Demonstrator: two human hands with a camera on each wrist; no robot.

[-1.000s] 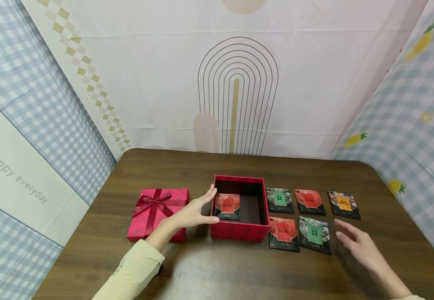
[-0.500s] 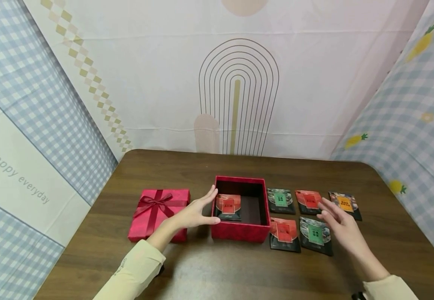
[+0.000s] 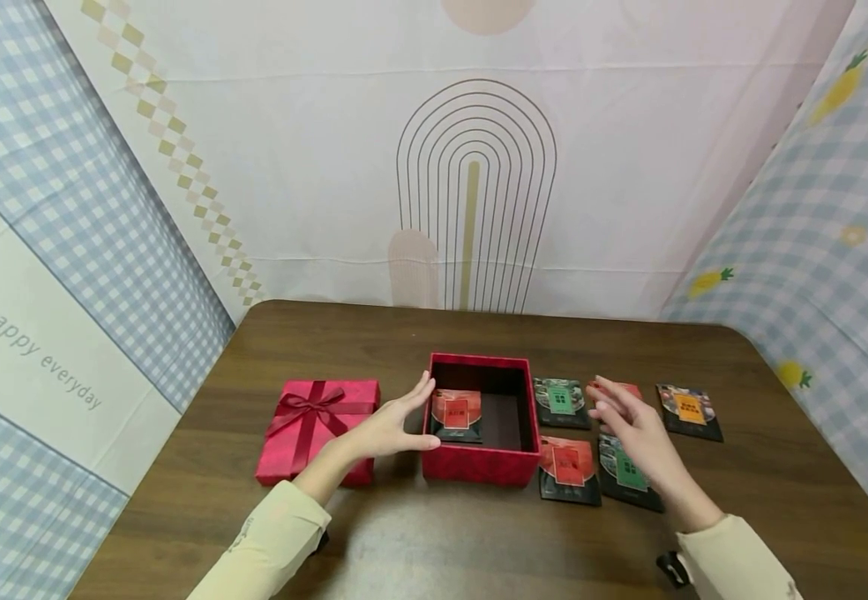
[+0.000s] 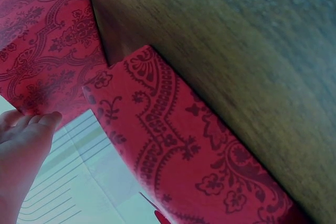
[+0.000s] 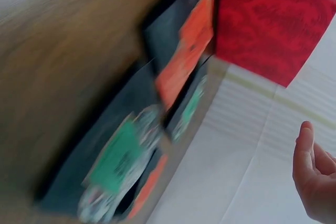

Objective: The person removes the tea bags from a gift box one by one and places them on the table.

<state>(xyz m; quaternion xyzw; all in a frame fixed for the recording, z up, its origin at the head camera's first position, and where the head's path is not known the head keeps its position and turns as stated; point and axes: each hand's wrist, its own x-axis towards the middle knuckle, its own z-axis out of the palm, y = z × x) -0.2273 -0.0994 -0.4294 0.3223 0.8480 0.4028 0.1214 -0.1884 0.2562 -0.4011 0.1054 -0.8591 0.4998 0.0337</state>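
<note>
A red box (image 3: 481,463) with a dark inside stands at the middle of the table. One red-and-black sachet (image 3: 457,410) lies flat in its left part. My left hand (image 3: 387,430) rests against the box's left side, thumb at the near corner and fingers spread toward the far one. My right hand (image 3: 642,437) hovers above the sachets right of the box, fingers loosely bent around nothing. Partly behind it show a back-row red sachet (image 3: 631,389) and a front-row green sachet (image 3: 631,475). Beside the box lie another green sachet (image 3: 560,401) and a red sachet (image 3: 569,468).
A red lid (image 3: 284,450) with a ribbon bow lies left of the box, close to my left forearm. An orange-labelled sachet (image 3: 690,410) lies farthest right. Behind the brown table (image 3: 434,542) hangs a patterned white cloth (image 3: 314,167).
My right hand has moved left, from beside the front green sachet to over the sachets nearer the box. The left hand stays at the box, and the sachets lie where they were.
</note>
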